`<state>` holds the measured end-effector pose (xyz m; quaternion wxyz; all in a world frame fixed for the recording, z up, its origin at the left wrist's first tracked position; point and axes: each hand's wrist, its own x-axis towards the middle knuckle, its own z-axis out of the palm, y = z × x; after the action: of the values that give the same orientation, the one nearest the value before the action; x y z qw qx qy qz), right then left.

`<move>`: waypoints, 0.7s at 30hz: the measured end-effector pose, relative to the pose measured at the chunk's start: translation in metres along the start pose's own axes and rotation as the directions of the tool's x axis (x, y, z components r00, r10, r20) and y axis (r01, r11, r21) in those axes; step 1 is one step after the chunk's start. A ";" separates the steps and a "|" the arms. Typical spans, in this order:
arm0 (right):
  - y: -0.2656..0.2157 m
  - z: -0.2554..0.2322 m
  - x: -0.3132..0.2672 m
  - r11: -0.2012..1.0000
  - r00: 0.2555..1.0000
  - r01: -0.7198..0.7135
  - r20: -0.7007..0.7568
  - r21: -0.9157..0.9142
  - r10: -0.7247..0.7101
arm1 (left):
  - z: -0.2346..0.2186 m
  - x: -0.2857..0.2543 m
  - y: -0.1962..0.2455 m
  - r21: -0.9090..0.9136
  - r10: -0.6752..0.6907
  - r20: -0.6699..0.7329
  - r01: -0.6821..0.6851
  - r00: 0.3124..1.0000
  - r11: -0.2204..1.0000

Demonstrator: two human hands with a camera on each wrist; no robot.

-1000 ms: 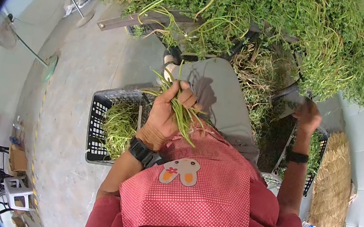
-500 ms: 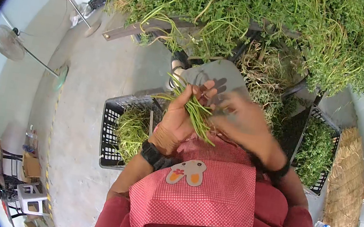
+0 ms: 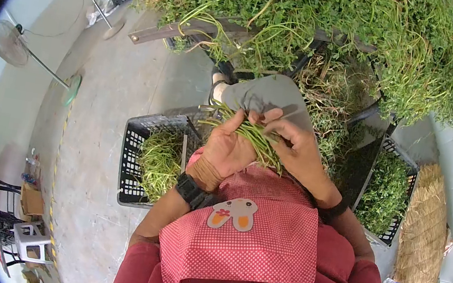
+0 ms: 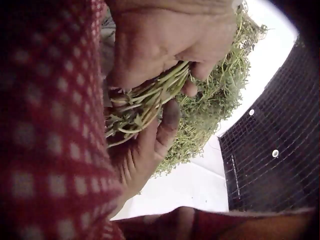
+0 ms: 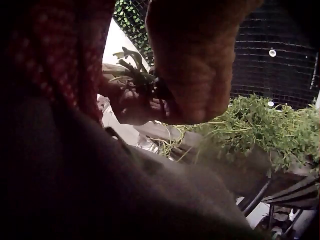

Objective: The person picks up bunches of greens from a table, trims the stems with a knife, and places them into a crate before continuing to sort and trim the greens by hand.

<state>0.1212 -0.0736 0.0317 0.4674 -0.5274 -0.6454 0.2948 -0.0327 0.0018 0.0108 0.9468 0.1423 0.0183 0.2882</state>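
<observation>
A small bunch of thin green stems [image 3: 262, 138] lies across my left hand [image 3: 229, 153], whose thumb and fingers hold it low in front of the apron. At the bunch's right end, the curled fingers of my right hand [image 3: 302, 159] pinch the stems, slightly blurred. The left wrist view shows the leafy stem ends [image 4: 145, 107] between the two hands. In the right wrist view, the right hand [image 5: 192, 65] is dark and covers most of the bunch.
A large heap of leafy greens [image 3: 319, 19] covers the table ahead, stems hanging over its edge. Black crates stand on both sides, with cut stems [image 3: 157, 166] at left and leafy tops [image 3: 386, 195] at right. Withered stalks [image 3: 333, 93] lie beneath the table.
My right hand has come from beside the right crate to the bunch and now pinches its end. The left hand keeps its hold, and the bunch lies flatter.
</observation>
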 end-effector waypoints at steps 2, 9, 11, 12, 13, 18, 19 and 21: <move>-0.003 0.004 -0.002 0.997 0.997 -0.073 -0.013 0.000 0.073 | -0.002 0.000 0.000 0.024 -0.001 0.012 0.000 1.000 1.000; 0.011 0.015 -0.001 0.998 0.980 0.016 -0.197 -0.063 -0.028 | -0.013 0.004 -0.001 0.035 -0.006 0.069 0.003 0.998 0.999; 0.011 0.016 -0.001 0.990 0.976 0.067 -0.199 -0.120 -0.090 | -0.015 0.002 -0.001 0.022 0.003 0.073 -0.005 0.997 1.000; 0.010 0.015 -0.001 0.977 0.967 0.116 -0.203 -0.181 -0.153 | -0.016 0.003 -0.001 0.011 0.006 0.080 -0.006 0.997 1.000; 0.007 0.015 -0.001 0.976 0.967 0.118 -0.204 -0.184 -0.155 | -0.014 0.002 -0.001 0.011 0.005 0.084 -0.006 0.996 1.000; -0.005 0.014 -0.002 0.981 0.985 0.016 -0.164 -0.194 -0.049 | -0.008 0.000 -0.001 -0.014 0.016 0.071 -0.015 0.997 1.000; -0.004 0.015 -0.003 0.981 0.986 0.016 -0.162 -0.194 -0.048 | -0.008 0.000 -0.001 -0.016 0.017 0.071 -0.016 0.997 1.000; -0.001 0.017 -0.003 0.983 0.978 0.048 -0.191 -0.179 -0.083 | -0.009 0.000 -0.001 0.001 -0.009 0.074 0.009 0.997 1.000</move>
<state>0.1051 -0.0748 0.0254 0.4910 -0.5713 -0.6359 0.1679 -0.0330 0.0031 0.0019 0.9481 0.1532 -0.0162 0.2783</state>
